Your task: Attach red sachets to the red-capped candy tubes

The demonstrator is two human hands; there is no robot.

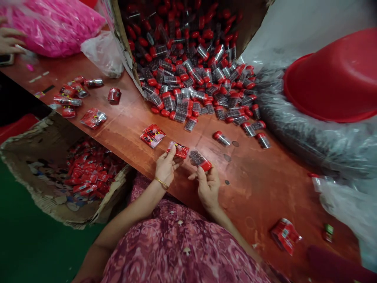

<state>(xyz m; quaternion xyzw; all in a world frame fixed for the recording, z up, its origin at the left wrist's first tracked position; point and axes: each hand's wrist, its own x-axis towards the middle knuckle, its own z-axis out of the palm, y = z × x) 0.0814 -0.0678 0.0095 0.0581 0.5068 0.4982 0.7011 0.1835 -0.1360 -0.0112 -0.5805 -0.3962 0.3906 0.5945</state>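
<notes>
My left hand (165, 167), with a gold bangle at the wrist, pinches a red printed packet (178, 150) just above the reddish-brown table (259, 184). My right hand (207, 187) grips a small clear tube with a red cap (199, 159), filled with dark round pieces, tilted toward the packet. The two hands are close together at the table's near edge. Another red packet (152, 135) lies flat just to the left of them.
A tipped cardboard box spills a heap of red-capped tubes (200, 86) across the table. A red basin (332, 78) rests on a plastic bag at right. A cardboard box of finished packets (88, 169) stands at lower left. Another person's hand (8, 39) rests by a pink bag (53, 25).
</notes>
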